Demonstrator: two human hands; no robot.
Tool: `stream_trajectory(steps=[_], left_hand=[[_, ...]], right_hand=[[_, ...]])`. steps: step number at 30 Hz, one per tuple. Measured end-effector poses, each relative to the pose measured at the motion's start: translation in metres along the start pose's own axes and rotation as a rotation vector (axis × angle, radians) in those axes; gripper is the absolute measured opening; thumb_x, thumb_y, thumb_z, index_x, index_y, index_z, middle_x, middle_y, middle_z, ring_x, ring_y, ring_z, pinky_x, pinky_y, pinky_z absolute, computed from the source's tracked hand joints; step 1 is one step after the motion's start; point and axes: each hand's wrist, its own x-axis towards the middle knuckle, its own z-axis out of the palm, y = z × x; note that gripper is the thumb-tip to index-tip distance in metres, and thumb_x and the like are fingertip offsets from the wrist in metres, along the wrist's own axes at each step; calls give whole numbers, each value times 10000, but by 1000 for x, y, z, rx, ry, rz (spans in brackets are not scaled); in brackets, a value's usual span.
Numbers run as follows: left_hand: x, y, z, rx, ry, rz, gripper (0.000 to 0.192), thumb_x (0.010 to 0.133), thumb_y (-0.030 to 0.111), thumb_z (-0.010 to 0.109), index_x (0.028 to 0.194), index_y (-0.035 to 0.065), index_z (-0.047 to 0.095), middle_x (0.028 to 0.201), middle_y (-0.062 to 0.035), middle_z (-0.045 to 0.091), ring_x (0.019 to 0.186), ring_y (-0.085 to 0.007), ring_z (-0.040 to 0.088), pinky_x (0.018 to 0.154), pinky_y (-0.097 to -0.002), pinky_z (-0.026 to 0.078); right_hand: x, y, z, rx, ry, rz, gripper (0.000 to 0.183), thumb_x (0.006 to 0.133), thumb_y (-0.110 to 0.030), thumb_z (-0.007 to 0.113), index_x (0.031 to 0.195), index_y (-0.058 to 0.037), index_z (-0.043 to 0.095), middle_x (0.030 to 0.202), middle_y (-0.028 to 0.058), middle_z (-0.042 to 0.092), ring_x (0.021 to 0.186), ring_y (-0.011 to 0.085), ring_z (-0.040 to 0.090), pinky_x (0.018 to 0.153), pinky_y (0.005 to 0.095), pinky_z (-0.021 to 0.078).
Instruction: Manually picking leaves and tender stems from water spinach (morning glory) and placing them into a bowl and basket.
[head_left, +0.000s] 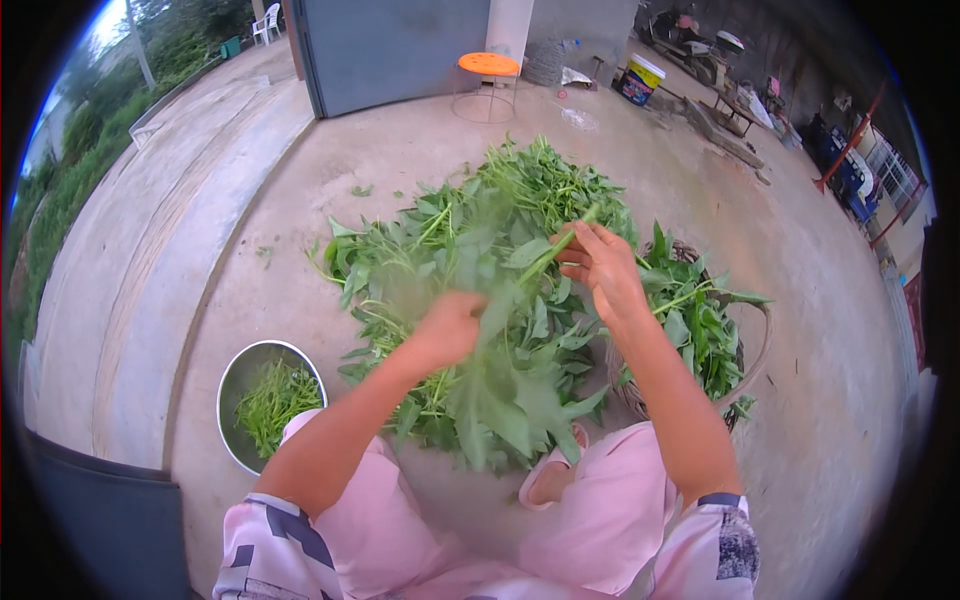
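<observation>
A leafy green stem (544, 261) is pinched near its upper end between the thumb and fingers of my right hand (600, 262). My left hand (450, 326), blurred, has its fingers curled at the leaves of the held greens; whether it grips any is unclear. Blurred leaves hang from the stem between my hands. Beneath both hands a large heap of leafy greens (540, 172) spreads over the concrete floor. At the lower left stands a metal bowl (220, 405) with cut green stems (277, 405) in it. A woven basket (626, 382) to my right holds more greens (697, 337).
An orange-topped stool (488, 64) stands beyond the heap, near a grey metal door (397, 52). A yellow and dark bucket (640, 79) is at the back right, by wooden planks (724, 135). A concrete ledge (187, 247) runs along the left. My knees are near the heap.
</observation>
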Motion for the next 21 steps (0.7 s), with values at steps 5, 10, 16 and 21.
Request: stream_trajectory(steps=[5,10,16,21], left_hand=[[2,-2,3,-352,-214,-180,223,803,203,541,933,45,629,725,-8,582,636,-98,501,582,-249,404],[-3,0,0,-813,-321,-321,200,773,140,588,892,-20,602,796,-74,605,534,-92,464,495,-231,361],[-2,-3,-3,-675,-426,-266,313,772,267,607,992,46,585,802,-3,597,590,-47,416,511,-188,314],[-3,1,-1,-591,-322,-370,177,754,135,593,860,-5,608,733,-55,612,542,-58,485,512,-182,375]], right_hand=[[-17,19,9,-192,-237,206,226,831,-248,542,904,-34,540,765,22,571,641,90,528,543,227,422],[-14,24,9,-54,-311,251,193,839,-217,526,870,-27,540,779,41,582,599,94,527,511,231,429],[-14,26,-7,102,-287,251,189,856,-218,501,863,-33,539,813,65,593,648,119,546,522,228,444],[-18,22,-3,77,-290,193,195,861,-221,494,862,-30,531,830,64,593,661,120,547,536,230,440]])
